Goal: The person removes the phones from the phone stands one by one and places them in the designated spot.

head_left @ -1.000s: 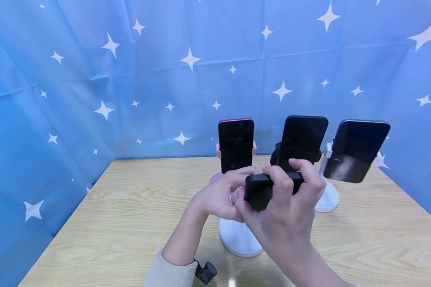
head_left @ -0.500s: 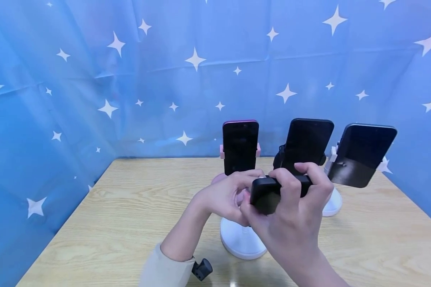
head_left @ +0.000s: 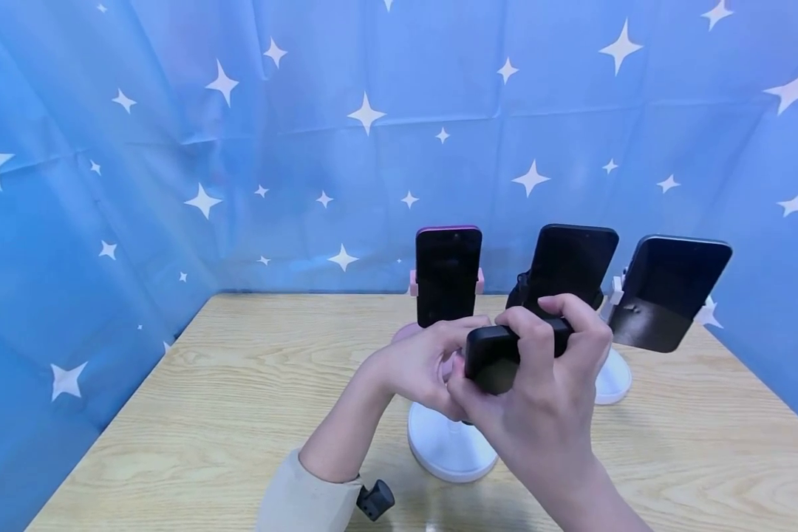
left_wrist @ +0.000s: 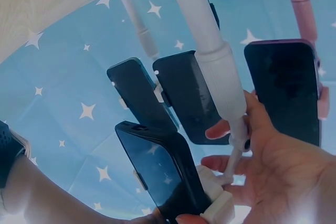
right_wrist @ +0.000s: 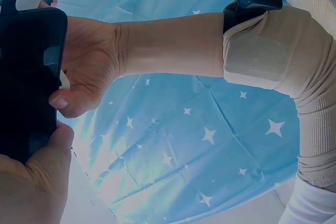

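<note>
A black phone (head_left: 495,369) lies tilted back over the front white phone stand (head_left: 451,452), its screen facing up toward me. My right hand (head_left: 541,391) grips this phone by its edges, thumb on the near side and fingers over the far side. The left wrist view shows the stand's white post (left_wrist: 202,30) and, below its thin jointed neck, a white clamp (left_wrist: 219,209) at the phone's edge. My left hand (head_left: 408,369) holds the stand around this neck and clamp, with thumb and fingers curled about it. In the head view the clamp is mostly hidden behind the hands.
Behind my hands, three phones stand in holders: one in a pink holder (head_left: 448,277), a black phone (head_left: 575,266) in a dark clamp, and a phone (head_left: 672,292) in a white stand at right. The wooden table (head_left: 239,384) meets a blue starred curtain (head_left: 292,148).
The head view has shifted a little, so the stands and hands appear slightly right and lower than a second ago. Both hands keep their hold on stand and phone.
</note>
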The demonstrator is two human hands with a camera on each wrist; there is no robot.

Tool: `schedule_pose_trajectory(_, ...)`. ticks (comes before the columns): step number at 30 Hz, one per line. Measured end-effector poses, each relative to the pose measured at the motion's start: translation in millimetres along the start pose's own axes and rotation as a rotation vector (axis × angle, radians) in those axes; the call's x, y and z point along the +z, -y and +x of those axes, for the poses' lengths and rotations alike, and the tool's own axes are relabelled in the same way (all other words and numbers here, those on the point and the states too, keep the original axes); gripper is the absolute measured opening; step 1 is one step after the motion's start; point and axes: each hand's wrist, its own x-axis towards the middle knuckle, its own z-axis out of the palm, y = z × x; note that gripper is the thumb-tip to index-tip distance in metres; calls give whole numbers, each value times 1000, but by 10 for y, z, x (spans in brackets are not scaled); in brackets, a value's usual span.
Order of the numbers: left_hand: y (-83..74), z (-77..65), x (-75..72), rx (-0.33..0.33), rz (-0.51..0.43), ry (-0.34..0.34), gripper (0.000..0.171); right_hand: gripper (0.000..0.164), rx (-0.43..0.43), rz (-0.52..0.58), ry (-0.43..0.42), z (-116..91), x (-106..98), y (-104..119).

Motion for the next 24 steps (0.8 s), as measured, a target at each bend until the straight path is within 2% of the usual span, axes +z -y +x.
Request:
schedule_pose_trajectory(3, 11, 4, 9, -20, -8, 10, 51, 43, 2, -14, 20, 125, -47, 140)
schedule_pose_trajectory(6, 22, 4, 7, -41, 0, 11, 51, 43, 7, -9, 58, 169, -92, 179)
schedule_pose_trajectory(10, 31, 7, -3, -64, 12, 22, 54, 44, 11, 32, 121, 149, -145, 141)
schedule_pose_trajectory(14, 38, 16, -6, -55, -5, 46, 64, 45, -19, 73, 166, 70, -160, 42)
schedule_pose_trajectory(15, 39, 18, -9, -53, -14, 53, 66, 47, -29, 85, 172, 22, -152, -19)
schedule_pose_trajectory(18, 44, 17, -14, -65, 4, 68, 70, 62, -36, 140, 169, -296, -61, -403)
schedule_pose_trajectory(22, 73, -8, -9, -77, 50, 63, 73, 91, -37, 231, 151, -850, 140, -1032)
schedule_pose_trajectory(24, 97, -20, -2, -56, 28, 55, 71, 96, -52, 275, 127, -982, 202, -1185)
